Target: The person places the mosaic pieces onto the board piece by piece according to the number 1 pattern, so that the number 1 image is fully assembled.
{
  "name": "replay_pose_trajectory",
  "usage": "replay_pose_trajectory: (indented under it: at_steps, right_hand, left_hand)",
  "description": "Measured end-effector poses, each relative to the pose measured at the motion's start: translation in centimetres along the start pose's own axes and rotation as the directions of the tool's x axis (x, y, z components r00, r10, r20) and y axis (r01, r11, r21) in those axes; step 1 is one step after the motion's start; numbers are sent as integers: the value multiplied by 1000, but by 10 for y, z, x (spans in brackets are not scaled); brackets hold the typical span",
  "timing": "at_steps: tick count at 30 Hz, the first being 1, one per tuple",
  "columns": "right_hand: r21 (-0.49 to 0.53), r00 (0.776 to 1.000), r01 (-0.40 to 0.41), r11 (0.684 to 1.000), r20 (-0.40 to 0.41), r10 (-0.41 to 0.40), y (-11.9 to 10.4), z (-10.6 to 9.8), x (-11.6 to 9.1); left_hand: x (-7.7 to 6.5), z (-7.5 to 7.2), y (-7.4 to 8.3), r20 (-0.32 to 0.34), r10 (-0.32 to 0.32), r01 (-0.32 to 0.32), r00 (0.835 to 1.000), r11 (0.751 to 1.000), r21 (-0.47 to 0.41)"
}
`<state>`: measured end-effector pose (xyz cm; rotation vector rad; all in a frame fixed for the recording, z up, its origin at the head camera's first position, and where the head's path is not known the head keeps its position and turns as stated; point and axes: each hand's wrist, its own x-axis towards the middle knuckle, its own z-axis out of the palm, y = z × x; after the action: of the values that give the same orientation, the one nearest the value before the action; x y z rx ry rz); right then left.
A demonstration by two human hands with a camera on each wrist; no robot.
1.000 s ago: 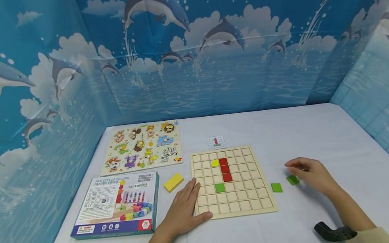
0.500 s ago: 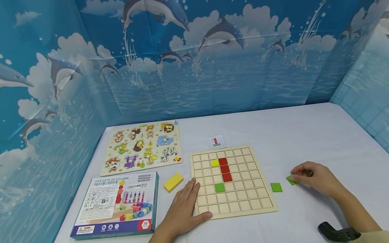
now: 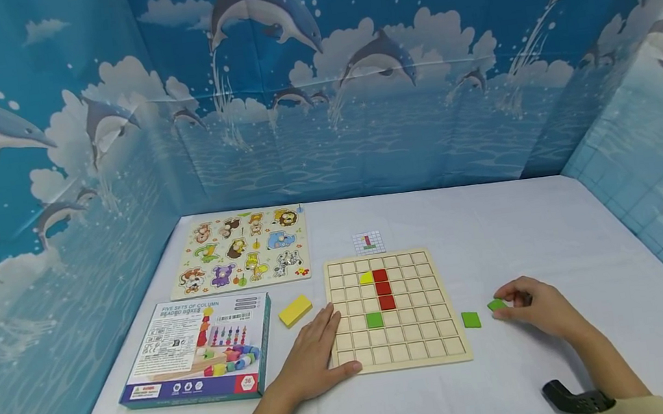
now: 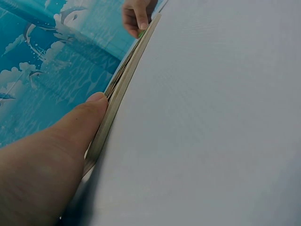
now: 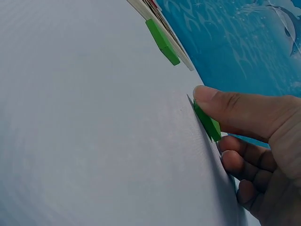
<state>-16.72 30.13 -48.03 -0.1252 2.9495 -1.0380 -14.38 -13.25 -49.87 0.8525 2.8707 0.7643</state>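
My left hand (image 3: 306,358) lies with straight fingers on the left edge of a wooden grid board (image 3: 415,331), its thumb (image 4: 84,120) along the near edge. Three red tiles (image 3: 384,289) stand in a column on the board, a yellow piece (image 3: 366,277) beside the top one and a green tile (image 3: 374,320) lower left. Off to the right of the board, my right hand (image 3: 536,306) pinches a green square tile (image 5: 207,121) between thumb and fingers, close to the tabletop. Another green tile (image 3: 471,319) lies between that hand and the board.
A small printed grid card (image 3: 369,242) lies behind the board. To the left are a yellow block (image 3: 296,311), a boxed toy set (image 3: 194,351) and an animal puzzle board (image 3: 237,251). Dolphin-print curtains (image 3: 361,141) surround the white table (image 3: 526,224).
My right hand has closed its thumb and fingers on the green tile and shifted it slightly left. The left hand stays where it was on the board.
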Motion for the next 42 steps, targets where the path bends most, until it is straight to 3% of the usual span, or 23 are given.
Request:
replay_pose_trajectory:
  at_steps: [16,25,42]
  right_hand:
    - [34,996,86,996,-25,-85,-8,5,-1]
    - [99,995,100,990,-17,-98,-9,5,0]
    - [109,993,113,988,11,-115,-31,10,10]
  left_hand:
    - [0,2,-1,-11,11,-11,1000,1000,0]
    - [0,2,-2,-1,1,-1,1000,1000,-1]
    - [0,1,0,7,-14,14,1000,1000,-7]
